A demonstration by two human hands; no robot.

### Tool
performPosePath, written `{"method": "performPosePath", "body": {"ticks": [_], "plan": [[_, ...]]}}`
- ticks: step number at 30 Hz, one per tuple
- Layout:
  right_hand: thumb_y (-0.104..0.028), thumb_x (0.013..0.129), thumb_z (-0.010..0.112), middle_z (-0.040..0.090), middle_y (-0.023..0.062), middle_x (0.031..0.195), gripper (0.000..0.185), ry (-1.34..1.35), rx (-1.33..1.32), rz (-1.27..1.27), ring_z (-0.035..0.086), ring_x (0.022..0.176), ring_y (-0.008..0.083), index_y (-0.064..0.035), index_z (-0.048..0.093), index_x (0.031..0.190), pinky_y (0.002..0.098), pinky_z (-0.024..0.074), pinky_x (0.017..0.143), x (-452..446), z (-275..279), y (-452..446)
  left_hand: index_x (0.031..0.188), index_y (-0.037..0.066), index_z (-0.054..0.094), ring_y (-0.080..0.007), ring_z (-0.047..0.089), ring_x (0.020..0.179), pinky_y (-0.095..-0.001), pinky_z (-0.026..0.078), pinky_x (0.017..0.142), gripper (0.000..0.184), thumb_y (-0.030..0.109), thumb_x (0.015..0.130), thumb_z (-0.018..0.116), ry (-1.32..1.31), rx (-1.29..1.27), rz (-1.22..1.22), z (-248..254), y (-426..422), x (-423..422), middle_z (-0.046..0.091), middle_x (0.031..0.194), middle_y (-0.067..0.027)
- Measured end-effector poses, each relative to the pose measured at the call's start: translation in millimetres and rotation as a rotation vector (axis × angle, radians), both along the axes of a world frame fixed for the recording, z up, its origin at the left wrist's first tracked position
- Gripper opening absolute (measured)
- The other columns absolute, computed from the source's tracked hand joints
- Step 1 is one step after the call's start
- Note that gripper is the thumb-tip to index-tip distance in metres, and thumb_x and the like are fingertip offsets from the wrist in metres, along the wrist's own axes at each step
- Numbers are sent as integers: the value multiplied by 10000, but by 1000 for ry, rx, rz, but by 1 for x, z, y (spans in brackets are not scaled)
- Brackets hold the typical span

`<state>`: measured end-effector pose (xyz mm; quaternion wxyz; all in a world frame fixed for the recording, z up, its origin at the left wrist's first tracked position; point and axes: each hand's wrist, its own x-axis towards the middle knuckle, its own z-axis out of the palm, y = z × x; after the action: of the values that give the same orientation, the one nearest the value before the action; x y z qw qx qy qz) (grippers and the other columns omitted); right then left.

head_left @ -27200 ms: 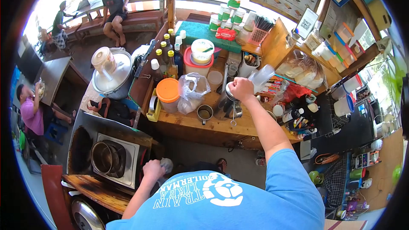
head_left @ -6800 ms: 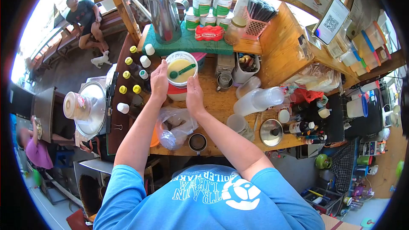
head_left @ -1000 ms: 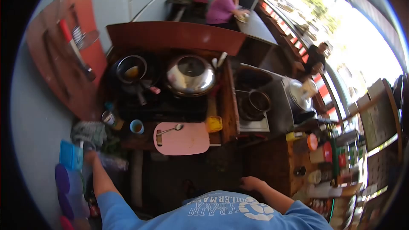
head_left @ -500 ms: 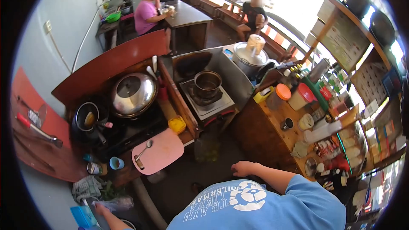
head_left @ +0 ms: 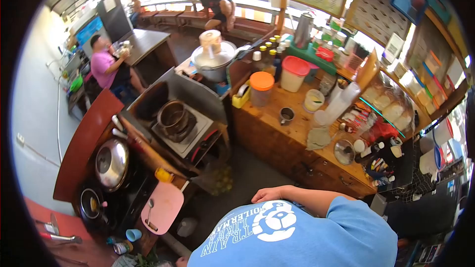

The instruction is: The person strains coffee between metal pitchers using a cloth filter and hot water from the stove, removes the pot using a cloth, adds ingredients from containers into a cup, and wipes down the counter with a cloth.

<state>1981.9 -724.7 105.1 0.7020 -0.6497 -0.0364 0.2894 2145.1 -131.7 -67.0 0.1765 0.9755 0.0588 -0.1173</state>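
Observation:
My right hand (head_left: 267,194) hangs in front of my shirt with its fingers curled; what it may hold is hidden. Only a small part of my left hand (head_left: 182,261) shows at the bottom edge, below the pink cutting board (head_left: 166,205). A spoon (head_left: 150,211) lies on that board. On the wooden counter (head_left: 302,138) to the right stand a metal cup (head_left: 286,115), a white tub (head_left: 313,100), an orange-lidded container (head_left: 261,89) and stacked clear cups (head_left: 344,101). A pot (head_left: 173,118) rests on the single stove.
A domed lid (head_left: 112,163) and a small pan (head_left: 91,202) sit on the left stove. Behind the stove partition stands a large lidded pot (head_left: 213,62). One person (head_left: 106,64) sits at a table (head_left: 143,44), another (head_left: 216,7) on a bench.
The view has swung right, toward the wooden counter. My left hand has slipped mostly out of view, away from the blue container and plastic bag; my right hand remains in front of my body.

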Motion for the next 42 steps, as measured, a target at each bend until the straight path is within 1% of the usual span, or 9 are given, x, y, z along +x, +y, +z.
{"method": "performPosePath", "body": {"ticks": [3, 8, 12, 14, 20, 23, 28, 37, 42], "plan": [[-214, 987, 537, 405, -19, 632, 337, -76, -172, -195, 406, 647, 55, -37, 502, 702, 282, 382, 598, -35, 16, -40, 1071, 8, 721, -328, 691, 979, -419, 538, 867, 395, 345, 886, 630, 286, -87, -270, 4, -93, -25, 717, 1043, -187], [-157, 763, 666, 588, 104, 704, 193, -572, -812, -462, 562, 767, 318, -63, 547, 644, 435, 472, 687, -91, 18, -121, 1073, 12, 724, -342, 693, 976, -421, 541, 873, 386, 335, 871, 663, 461, -109, -612, 21, -201, -17, 718, 1036, -193], [-163, 720, 678, 588, 81, 695, 178, -577, -966, -603, 571, 754, 304, -83, 552, 623, 427, 468, 671, -140, -17, -174, 1081, 28, 725, -329, 697, 982, -412, 544, 895, 388, 319, 825, 709, 429, 169, -952, 62, -291, 31, 717, 1040, -193], [-161, 717, 676, 585, 83, 693, 181, -560, -992, -637, 568, 747, 301, -84, 547, 617, 429, 465, 665, -161, -22, -193, 1095, 31, 721, -322, 694, 993, -404, 545, 901, 408, 321, 810, 695, 390, 68, -878, 70, -339, 40, 717, 1053, -184], [-142, 725, 640, 552, 97, 676, 155, -616, -988, -737, 538, 719, 328, -97, 537, 618, 448, 440, 660, -192, -47, -242, 998, 29, 714, -393, 668, 930, -460, 537, 839, 307, 292, 854, 646, 312, 27, -1333, 64, -527, 37, 701, 997, -211], [-160, 735, 636, 587, 113, 812, 86, -553, -1127, -687, 551, 848, 328, -89, 597, 762, 465, 450, 749, -190, -49, -261, 940, 48, 705, -390, 670, 874, -461, 540, 784, 245, 273, 861, 649, 160, -171, -1384, 78, -641, 8, 704, 910, -186], [-191, 743, 650, 544, 108, 1291, 584, -185, -1539, -970, 450, 1253, 321, -81, 527, 1304, 462, 387, 1040, -165, -83, -284, 1106, 52, 650, -369, 682, 837, -447, 544, 753, 478, 388, 785, 761, 14, -371, -981, 88, -793, -39, 715, 891, -165], [-79, 712, 669, 584, 146, 1214, 489, 274, -1385, -1104, 513, 1199, 326, -55, 599, 1195, 439, 413, 1024, -189, -115, -271, 826, 1, 683, -385, 661, 737, -455, 485, 644, 385, 384, 863, 686, 105, -419, -1060, 83, -868, -28, 659, 735, -200], [-44, 737, 671, 599, 187, 1131, 407, 236, -1120, -1333, 546, 1131, 363, -32, 613, 1139, 441, 452, 978, -167, -100, -268, 818, -9, 676, -262, 646, 583, -379, 467, 567, 353, 339, 871, 706, 194, -505, -1075, 75, -868, 12, 629, 638, -173]]}}
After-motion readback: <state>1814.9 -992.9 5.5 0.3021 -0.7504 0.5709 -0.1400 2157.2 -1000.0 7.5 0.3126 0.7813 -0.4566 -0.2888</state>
